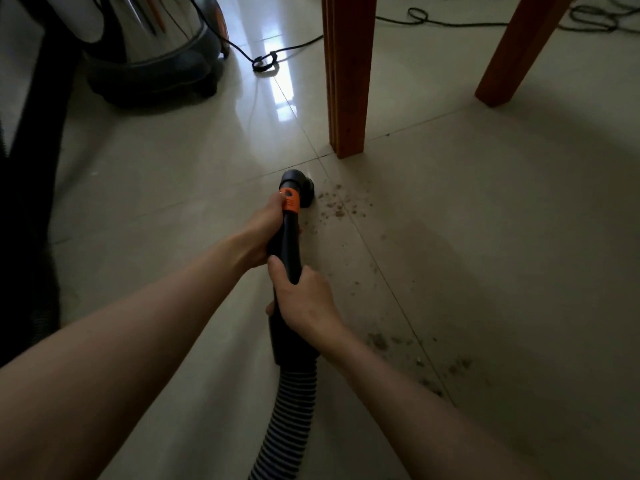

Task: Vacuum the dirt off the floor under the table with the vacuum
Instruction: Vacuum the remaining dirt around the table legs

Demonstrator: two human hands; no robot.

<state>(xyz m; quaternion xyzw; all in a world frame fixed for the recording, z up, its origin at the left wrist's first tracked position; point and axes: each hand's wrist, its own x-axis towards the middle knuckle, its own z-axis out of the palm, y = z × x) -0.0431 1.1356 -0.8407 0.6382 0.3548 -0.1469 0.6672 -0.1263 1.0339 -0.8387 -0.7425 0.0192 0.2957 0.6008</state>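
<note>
Wand (285, 244): I grip it with left hand (266, 233) far, right hand (304, 296) near; nozzle (298, 185) just left of dirt (337, 204). Risk: a quick sweep scatters crumbs.

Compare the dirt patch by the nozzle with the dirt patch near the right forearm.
The far dirt patch lies just right of the nozzle, close to the nearer table leg; the near dirt patch lies beside the right forearm, well away from the nozzle. The far patch is a tight cluster; the near one is strung out more widely, with a few bigger clumps. Both are brownish crumbs on pale tiles, not yet vacuumed.
</note>
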